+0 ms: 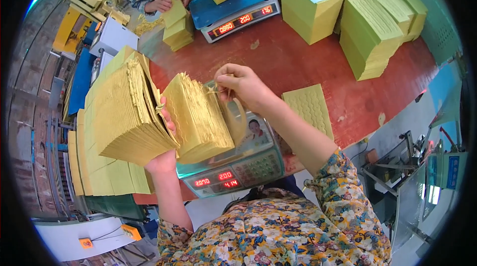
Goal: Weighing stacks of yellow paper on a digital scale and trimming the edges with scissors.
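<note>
My left hand (165,154) grips a thick stack of yellow paper (131,109) from its right side and underneath, holding it tilted with the sheets fanned along the lower edge. Right beside it, a second yellow paper stack (198,122) with a frayed top edge rests on a digital scale (233,171) with red lit figures. Above that stack's upper right corner my right hand (239,84) is closed in a pinch. Thin pale shreds show by its fingertips, but what they hold is too small to make out. A tan curved loop (237,123) lies under the right wrist.
Yellow paper blocks (112,176) line the left side of the red table (258,60). An embossed yellow sheet pile (310,109) lies right. Across the table, a co-worker's hands (161,3) handle a small stack near a second scale (238,22). Tall paper stacks (370,32) stand far right.
</note>
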`<state>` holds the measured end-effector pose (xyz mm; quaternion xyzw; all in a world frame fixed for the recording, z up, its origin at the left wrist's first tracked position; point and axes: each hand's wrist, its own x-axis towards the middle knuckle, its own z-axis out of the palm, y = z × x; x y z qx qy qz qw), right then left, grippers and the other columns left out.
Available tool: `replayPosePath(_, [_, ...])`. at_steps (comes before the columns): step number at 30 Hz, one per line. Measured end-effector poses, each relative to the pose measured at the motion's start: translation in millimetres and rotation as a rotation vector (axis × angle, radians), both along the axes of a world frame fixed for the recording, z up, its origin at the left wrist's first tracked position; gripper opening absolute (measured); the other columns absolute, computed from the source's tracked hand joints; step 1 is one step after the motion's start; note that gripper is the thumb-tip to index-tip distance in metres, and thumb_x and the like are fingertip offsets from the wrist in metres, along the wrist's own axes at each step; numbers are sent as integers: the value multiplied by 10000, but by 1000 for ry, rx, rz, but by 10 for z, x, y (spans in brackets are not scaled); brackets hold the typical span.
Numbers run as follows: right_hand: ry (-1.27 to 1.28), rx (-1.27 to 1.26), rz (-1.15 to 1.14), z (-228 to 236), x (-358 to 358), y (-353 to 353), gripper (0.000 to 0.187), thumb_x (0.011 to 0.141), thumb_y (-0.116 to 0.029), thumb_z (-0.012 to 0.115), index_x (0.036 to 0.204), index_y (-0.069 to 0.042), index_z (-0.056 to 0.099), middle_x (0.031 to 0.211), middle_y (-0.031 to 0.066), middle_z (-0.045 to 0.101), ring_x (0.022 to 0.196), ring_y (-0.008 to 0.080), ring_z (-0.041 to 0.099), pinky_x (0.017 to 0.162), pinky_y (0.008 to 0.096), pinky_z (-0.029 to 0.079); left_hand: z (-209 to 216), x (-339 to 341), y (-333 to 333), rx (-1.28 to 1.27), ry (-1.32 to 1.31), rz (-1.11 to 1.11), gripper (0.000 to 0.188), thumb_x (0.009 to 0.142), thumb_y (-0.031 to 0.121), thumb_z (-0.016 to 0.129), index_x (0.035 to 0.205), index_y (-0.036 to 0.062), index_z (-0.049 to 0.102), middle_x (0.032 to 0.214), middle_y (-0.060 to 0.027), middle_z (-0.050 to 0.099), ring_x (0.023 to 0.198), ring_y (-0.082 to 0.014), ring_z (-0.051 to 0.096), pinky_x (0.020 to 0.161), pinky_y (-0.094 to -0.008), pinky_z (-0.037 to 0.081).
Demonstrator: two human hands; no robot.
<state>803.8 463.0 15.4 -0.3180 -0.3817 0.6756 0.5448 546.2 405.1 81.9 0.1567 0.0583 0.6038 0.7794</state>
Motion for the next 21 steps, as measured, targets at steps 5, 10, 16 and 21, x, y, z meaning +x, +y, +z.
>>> replayPosePath(5, [-66,-102,-10,75,-187,103,165,930,-154,620,938,10,627,758,73,657,560,145,624,502,275,470,9,34,-10,3,11,1,789,932,511,530,1552,106,260,1569,-293,211,1293,-452,469,991,-540,456])
replayPosePath(10, [-406,53,-41,198,-383,203,255,927,-198,658,1016,39,627,741,45,625,574,103,577,524,273,449,32,60,-39,17,41,0,794,940,515,532,1549,90,251,1560,-293,224,1254,-459,505,994,-587,472])
replayPosePath(16, [-72,0,-87,211,-182,209,175,951,-181,629,956,-7,609,714,28,582,587,98,564,516,271,433,35,77,12,64,85,32,777,948,507,524,1534,65,271,1537,-284,288,1266,-449,505,980,-591,489])
replayPosePath(21, [-227,11,-1,383,-312,156,177,955,-174,627,960,2,609,717,22,584,606,90,568,521,258,427,-80,-147,-50,-225,104,248,698,935,524,529,1461,78,419,1466,-175,468,1318,-375,474,1086,-611,364])
